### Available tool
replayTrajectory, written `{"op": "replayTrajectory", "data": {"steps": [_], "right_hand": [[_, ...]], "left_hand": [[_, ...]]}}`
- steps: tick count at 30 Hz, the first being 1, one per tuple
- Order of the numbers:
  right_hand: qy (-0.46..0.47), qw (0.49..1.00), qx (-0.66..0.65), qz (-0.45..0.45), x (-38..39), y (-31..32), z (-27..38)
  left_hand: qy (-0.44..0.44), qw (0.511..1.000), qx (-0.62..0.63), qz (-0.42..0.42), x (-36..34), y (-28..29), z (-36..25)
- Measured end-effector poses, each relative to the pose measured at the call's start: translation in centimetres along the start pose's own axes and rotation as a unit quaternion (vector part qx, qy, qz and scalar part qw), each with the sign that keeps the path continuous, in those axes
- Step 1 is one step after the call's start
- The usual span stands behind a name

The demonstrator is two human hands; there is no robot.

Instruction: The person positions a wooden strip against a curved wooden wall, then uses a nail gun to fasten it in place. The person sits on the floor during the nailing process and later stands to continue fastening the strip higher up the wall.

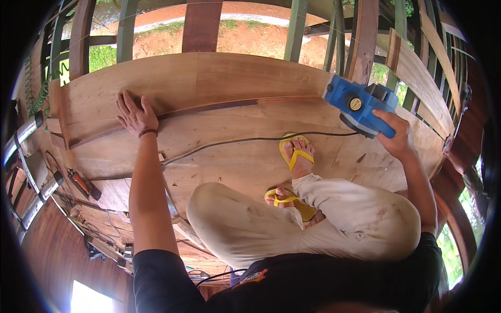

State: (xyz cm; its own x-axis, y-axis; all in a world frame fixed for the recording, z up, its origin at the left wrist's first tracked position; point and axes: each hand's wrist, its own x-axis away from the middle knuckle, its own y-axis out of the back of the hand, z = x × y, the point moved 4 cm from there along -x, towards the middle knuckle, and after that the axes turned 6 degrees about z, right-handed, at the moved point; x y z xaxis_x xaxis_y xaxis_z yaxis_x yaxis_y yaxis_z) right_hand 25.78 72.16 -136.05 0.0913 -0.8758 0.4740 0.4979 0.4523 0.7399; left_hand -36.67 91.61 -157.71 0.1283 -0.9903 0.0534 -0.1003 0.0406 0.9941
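My left hand [136, 113] lies flat on a wide wooden board [209, 78], its fingers stretched out near the board's lower edge. In my right hand [397, 136] is the rear handle of a blue electric planer [362, 99]. The planer is at the right end of the board; whether its sole touches the wood is hard to tell. A black power cord [240, 140] runs left from it across the planks. Below the board, a dark narrow gap or strip [209, 107] follows its edge.
My feet in yellow flip-flops [296, 151] rest on the wooden planks [229, 161]. At the left lie a red-and-black power tool [83, 183], metal tubes [39, 193] and a coiled green hose [37, 99]. Upright posts [201, 26] stand along the far side, with ground far below.
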Motion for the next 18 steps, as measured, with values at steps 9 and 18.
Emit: {"op": "replayTrajectory", "data": {"steps": [9,18], "right_hand": [[0.099,0.994,0.038,0.040,-1.8,-3.3,-0.7],[0.141,0.988,0.020,0.059,-4.6,-4.6,0.2]], "left_hand": [[-0.001,1.000,-0.003,-0.001,-0.1,-0.2,0.3],[0.006,1.000,0.014,0.003,0.2,0.1,-0.2]]}}
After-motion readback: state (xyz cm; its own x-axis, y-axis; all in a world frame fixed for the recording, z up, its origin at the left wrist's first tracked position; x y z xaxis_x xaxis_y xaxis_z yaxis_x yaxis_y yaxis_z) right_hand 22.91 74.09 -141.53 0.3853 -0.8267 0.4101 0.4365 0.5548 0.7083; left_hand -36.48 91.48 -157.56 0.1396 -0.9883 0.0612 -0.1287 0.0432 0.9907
